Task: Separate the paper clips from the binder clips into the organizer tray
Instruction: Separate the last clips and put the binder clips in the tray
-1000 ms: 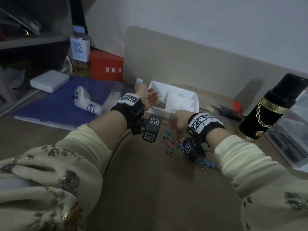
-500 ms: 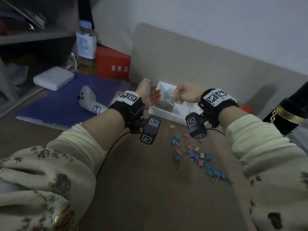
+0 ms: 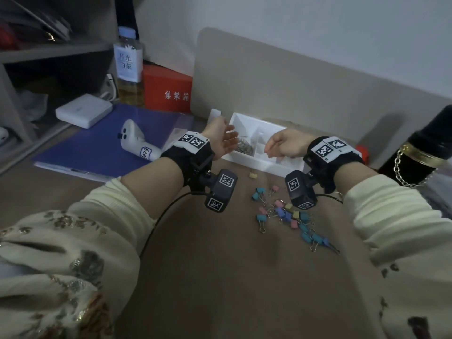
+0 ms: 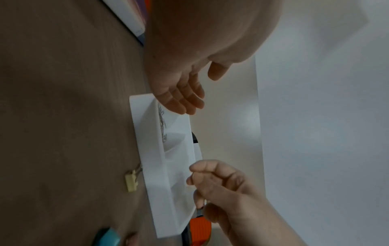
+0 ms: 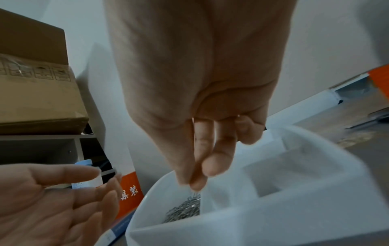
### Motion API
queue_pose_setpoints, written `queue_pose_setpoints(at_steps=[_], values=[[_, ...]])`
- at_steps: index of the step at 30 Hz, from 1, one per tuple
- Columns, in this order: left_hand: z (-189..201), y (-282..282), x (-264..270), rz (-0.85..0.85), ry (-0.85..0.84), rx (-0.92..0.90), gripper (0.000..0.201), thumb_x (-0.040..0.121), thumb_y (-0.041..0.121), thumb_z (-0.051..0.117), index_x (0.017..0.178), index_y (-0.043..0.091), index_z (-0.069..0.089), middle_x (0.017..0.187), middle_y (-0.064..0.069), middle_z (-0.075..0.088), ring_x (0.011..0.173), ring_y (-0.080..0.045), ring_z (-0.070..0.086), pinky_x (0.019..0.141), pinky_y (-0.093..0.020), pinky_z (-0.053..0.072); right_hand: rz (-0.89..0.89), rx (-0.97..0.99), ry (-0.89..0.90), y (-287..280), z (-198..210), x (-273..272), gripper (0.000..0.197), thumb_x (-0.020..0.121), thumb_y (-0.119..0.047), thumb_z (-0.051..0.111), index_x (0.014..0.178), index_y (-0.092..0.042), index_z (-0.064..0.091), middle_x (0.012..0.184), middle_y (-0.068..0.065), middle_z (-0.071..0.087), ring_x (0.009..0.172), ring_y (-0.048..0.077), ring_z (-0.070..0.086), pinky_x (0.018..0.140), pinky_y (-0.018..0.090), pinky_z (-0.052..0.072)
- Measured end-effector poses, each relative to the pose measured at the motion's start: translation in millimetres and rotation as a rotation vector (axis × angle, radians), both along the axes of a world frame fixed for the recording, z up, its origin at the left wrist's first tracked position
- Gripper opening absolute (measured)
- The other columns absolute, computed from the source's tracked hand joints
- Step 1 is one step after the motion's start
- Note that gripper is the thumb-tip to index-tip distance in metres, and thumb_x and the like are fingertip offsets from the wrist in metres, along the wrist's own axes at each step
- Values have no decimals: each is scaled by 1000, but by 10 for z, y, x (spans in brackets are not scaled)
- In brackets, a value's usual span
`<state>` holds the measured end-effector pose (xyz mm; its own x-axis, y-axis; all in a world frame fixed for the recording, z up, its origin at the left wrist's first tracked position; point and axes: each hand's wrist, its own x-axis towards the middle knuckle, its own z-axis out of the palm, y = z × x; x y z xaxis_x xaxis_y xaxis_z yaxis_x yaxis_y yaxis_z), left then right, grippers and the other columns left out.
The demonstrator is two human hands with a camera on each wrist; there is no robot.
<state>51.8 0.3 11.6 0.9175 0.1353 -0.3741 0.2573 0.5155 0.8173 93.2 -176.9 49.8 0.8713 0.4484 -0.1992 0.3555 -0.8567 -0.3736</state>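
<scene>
Both hands hover at mid-frame over the white plastic organizer tray [image 3: 247,160]: the right hand [image 3: 285,147] pinches silver paper clips [image 5: 185,210] above their left-end pile, the left hand [image 3: 220,140] lies slack, and the pastel binder clips [image 3: 286,215] await sorting.

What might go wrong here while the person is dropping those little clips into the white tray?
The right hand pinches paper clips just above the pile of paper clips in the organizer tray. Its fingertips hang close to a divider, so a clip might bounce into the neighbouring compartment. The open left hand hovers beside the tray and could nudge it. The binder clips lie scattered right under the right wrist, so a low return might sweep some aside.
</scene>
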Motion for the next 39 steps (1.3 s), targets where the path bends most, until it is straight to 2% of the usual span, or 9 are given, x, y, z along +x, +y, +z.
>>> queue_pose_setpoints(at_steps=[2, 5, 9, 11, 14, 20, 26, 35, 39], values=[[-1, -116, -92, -36, 2, 36, 26, 97, 24, 37, 79, 12, 51, 76, -3, 55, 66, -16, 51, 64, -26, 43, -3, -84, 90, -146, -27, -135, 12, 88, -8, 61, 99, -11, 64, 85, 0, 61, 67, 9, 53, 54, 11, 42], [-6, -277, -242, -88, 9, 77, 23, 96, 22, 39, 77, 13, 51, 72, -1, 54, 62, -15, 50, 60, -25, 42, -11, -211, 162, -340, -108, -294, 26, 80, -18, 72, 103, -15, 61, 106, 2, 58, 101, 18, 54, 85, 27, 40], [-34, -433, -412, -135, 14, 112, 22, 94, 21, 40, 77, 13, 52, 74, -1, 55, 65, -16, 52, 60, -26, 43, -52, -187, 360, -483, -296, -486, 57, 78, -8, 74, 126, -16, 45, 124, 9, 49, 102, 23, 53, 90, 35, 44], [-66, -498, -491, -143, 19, 122, 23, 93, 20, 41, 75, 13, 52, 75, -1, 55, 67, -17, 52, 61, -26, 43, -46, -91, 478, -505, -399, -601, 58, 79, 2, 70, 126, -16, 41, 108, 11, 57, 79, 23, 67, 79, 39, 55], [-114, -586, -617, -153, 22, 120, 22, 94, 19, 42, 75, 12, 51, 77, -2, 56, 66, -16, 52, 58, -26, 44, 12, -68, 380, -482, -508, -754, 42, 83, 5, 65, 116, -12, 44, 87, 4, 58, 51, 9, 64, 52, 25, 53], [-205, -670, -779, -146, 12, 95, 20, 95, 20, 41, 79, 13, 52, 79, -2, 55, 70, -17, 52, 63, -28, 42, 61, -194, 116, -445, -573, -868, 33, 83, -19, 69, 108, -19, 47, 96, 2, 56, 77, 21, 58, 65, 31, 51], [-280, -628, -867, -87, 12, -26, 16, 92, 15, 41, 81, 12, 52, 77, -1, 54, 65, -15, 51, 61, -26, 42, 65, -91, 22, -446, -609, -924, 21, 81, -25, 72, 83, -18, 53, 81, -1, 59, 57, 8, 48, 45, 15, 40], [-440, -679, -885, 21, 37, -156, 19, 92, 12, 43, 75, 9, 53, 73, -2, 52, 65, -17, 51, 61, -24, 43, -30, 157, -82, -468, -525, -923, 12, 82, -19, 71, 90, -16, 62, 78, -7, 60, 70, 4, 53, 60, 19, 41], [-423, -711, -844, -10, 37, -145, 25, 94, 17, 42, 74, 8, 55, 74, -3, 51, 69, -16, 50, 66, -23, 42, -32, 372, -52, -372, -434, -976, 12, 82, -8, 69, 91, -12, 63, 72, -1, 60, 55, 3, 51, 44, 9, 36]])
